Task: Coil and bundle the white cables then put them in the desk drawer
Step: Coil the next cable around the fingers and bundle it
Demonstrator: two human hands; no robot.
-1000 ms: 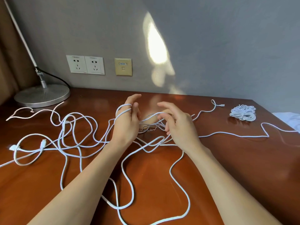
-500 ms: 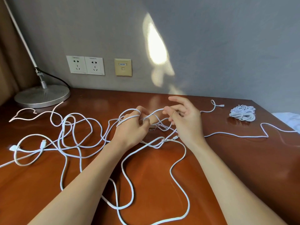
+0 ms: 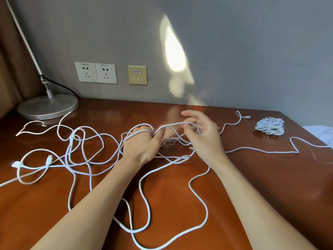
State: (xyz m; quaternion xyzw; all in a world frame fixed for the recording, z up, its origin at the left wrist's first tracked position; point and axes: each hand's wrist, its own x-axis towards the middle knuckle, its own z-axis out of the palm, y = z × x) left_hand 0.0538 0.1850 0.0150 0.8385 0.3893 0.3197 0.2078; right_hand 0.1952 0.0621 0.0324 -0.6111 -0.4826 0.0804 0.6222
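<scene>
The left hand (image 3: 140, 147) sits near the middle of the desk (image 3: 171, 195), back upward, its fingers curled under, with a turn of white cable (image 3: 169, 125) looped across its knuckles; it grips that cable. Just beside it at 3 o'clock, the right hand (image 3: 205, 136) is raised on edge, palm toward the left hand. Its thumb and middle fingers pinch the same strand, while the index finger sticks out above. The strand runs taut between the two hands, clear of the desk. The rest of the cable sprawls in loose loops over the wood, thickest from 8 to 10 o'clock of the hands, with more loops trailing toward 6 o'clock between the forearms. One line runs off toward 3 o'clock to the desk's right edge. A flat plug (image 3: 49, 159) lies among the loops at 9 o'clock. A coiled bundle (image 3: 269, 125) of white cable rests at 2 o'clock, well apart from the hands. A lamp base (image 3: 47, 107) stands at 10 o'clock against the wall. Two wall sockets (image 3: 95, 72) and a beige data socket (image 3: 137, 75) sit above the desk at 11 o'clock.
</scene>
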